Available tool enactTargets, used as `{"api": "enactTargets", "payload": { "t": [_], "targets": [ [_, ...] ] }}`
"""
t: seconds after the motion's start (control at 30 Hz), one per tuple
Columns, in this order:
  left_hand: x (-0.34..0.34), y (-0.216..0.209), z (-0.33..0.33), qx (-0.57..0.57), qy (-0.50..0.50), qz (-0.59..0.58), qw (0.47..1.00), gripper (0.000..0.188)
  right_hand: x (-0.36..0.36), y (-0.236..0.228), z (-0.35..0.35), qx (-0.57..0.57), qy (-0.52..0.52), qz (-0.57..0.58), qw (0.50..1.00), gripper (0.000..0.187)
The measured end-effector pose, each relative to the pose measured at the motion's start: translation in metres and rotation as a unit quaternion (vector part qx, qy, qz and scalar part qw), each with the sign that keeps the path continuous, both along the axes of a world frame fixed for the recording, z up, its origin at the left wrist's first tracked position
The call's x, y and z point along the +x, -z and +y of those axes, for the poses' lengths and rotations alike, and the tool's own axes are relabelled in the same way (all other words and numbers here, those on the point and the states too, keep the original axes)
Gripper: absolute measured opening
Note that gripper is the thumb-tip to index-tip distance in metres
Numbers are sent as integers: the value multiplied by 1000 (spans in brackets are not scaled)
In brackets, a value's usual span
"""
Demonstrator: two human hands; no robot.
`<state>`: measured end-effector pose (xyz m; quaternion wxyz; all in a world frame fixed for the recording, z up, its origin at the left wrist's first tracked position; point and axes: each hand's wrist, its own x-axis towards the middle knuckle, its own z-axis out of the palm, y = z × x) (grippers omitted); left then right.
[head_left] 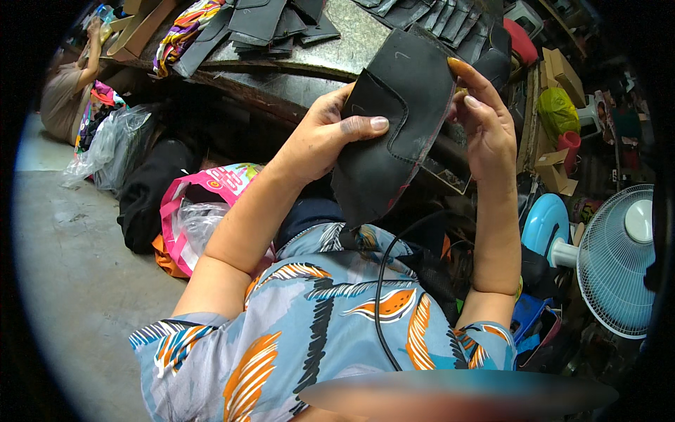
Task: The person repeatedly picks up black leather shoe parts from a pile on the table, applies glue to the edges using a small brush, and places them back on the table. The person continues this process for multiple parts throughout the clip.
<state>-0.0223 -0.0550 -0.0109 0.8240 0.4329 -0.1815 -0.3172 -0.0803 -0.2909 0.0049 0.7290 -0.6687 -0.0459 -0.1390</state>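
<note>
A stitched black panel [406,137] is held up in front of the person's patterned shirt [337,309].
The left hand [320,133] grasps its left edge, thumb across the front; the right hand's [490,130] index finger meets its far right corner, but whether those fingers pinch cannot be told. Beyond, black pieces [261,21] lie on the tabletop [341,53].

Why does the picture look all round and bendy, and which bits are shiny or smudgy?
In the head view, a fisheye lens blackens the corners and bows the table edge; in the head view, its top shines pale above dark shadow; in the head view, the black piece looks fairly sharp, but a bottom patch is smeared.
</note>
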Motion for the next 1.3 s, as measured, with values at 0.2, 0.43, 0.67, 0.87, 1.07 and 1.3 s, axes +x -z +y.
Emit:
{"api": "enactTargets", "payload": {
  "t": [0.2,0.43,0.67,0.87,1.07,1.3],
  "targets": [
    [3,0,-1,-20,8,-10,1000,44,-18,-4,9,35,-64,44,996,48],
    [5,1,-6,-41,-19,-1,999,38,-32,-2,19,-103,-87,-20,991,44],
    [13,1,-16,-47,-46,10,998,32,-40,-5,26,-208,-79,-77,972,40],
    [15,-5,-24,-63,-63,65,994,43,-41,-4,41,-129,27,-23,991,38],
    [-3,-5,-20,-3,-39,-58,998,65,-26,0,38,-119,85,-31,989,39],
    [8,-2,-11,-45,-33,-32,998,52,-20,-11,26,-412,104,-156,892,40]
  ]
}}
